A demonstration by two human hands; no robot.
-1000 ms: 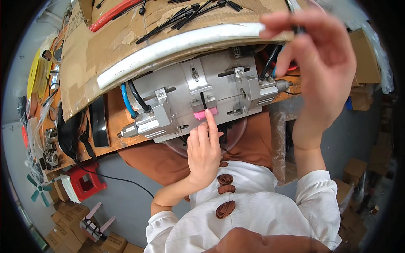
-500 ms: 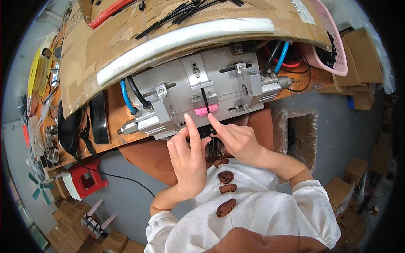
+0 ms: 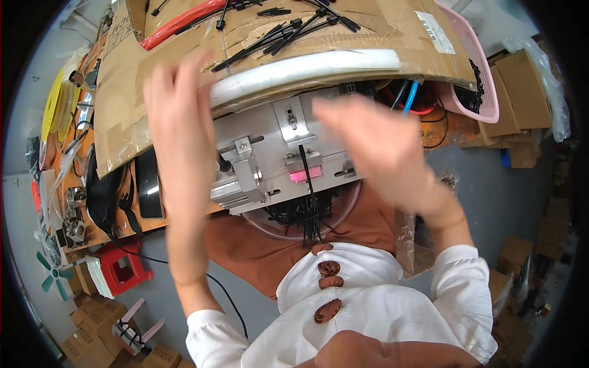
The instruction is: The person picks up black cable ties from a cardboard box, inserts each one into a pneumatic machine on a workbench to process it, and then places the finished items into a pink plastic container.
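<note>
A metal fixture [image 3: 264,132] stands at the bench edge, its sides partly hidden behind my hands. At its front sits a small pink block [image 3: 299,175], with a thin black strip [image 3: 307,162] lying across it. My left hand [image 3: 180,113] is raised over the fixture's left side and the cardboard edge, blurred, its fingers stretched out and nothing visible in them. My right hand [image 3: 383,147] hangs over the fixture's right side; motion smears its fingers. Both hands are apart from the pink block. Below the fixture, a clear bowl [image 3: 254,222] holds many black strips on my lap.
A cardboard sheet [image 3: 368,30] covers the fixture's back, bearing a white foam strip [image 3: 307,66] and loose black strips [image 3: 288,34]. A pink basket [image 3: 488,92] stands at the right. A red stool [image 3: 144,274] and cardboard boxes [image 3: 101,319] are on the floor at left.
Both hands have left the pink block and moved up and apart, the left toward the left, the right toward the right. The bowl of black strips has come into fuller view.
</note>
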